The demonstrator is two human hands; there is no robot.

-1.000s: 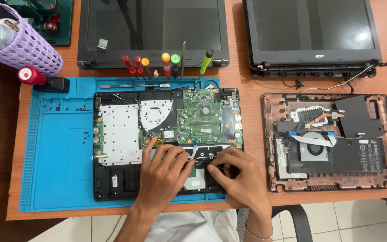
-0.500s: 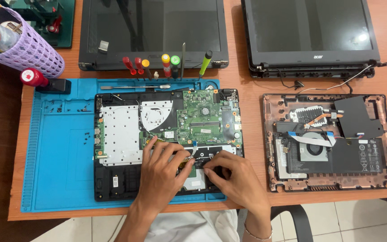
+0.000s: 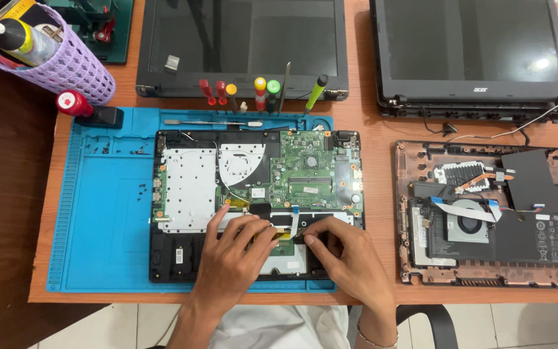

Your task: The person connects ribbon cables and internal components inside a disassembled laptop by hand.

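Surface (image 3: 369, 129) of orange-brown wood carries everything here, and the blue mat (image 3: 104, 220) is the landmark to steer by. On that mat, filling its right half, lies the opened laptop base (image 3: 182, 258), its long side running left to right. Behind the mat a detached dark screen (image 3: 240, 39) lies flat; to the mat's right sit a second opened base (image 3: 537, 258) with a round fan, and behind that a second screen (image 3: 473, 45). Off the mat's far left corner stands a purple mesh basket (image 3: 72, 64). Along the mat's far edge a row of screwdrivers (image 3: 259, 90) with red, yellow and green handles lies side by side.

Inside the base on the mat, the green board (image 3: 311, 174) takes the far right part and a silvery plate (image 3: 188, 187) the far left. Just nearer to you than the board, a thin flat cable (image 3: 292, 223) with a yellowish tail runs front to back, its long axis pointing from you toward the board.

Your left hand (image 3: 234, 258) and right hand (image 3: 350, 258) rest on the near middle of that base, close together, fingertips turned inward and almost meeting at the cable. The cable lies directly between them, just ahead of your fingertips. Your right fingertips look pinched at its near end; your left fingers lie curled just beside it, pressing the base. Whether either truly grips it, you cannot tell. The right hand is the nearer one.
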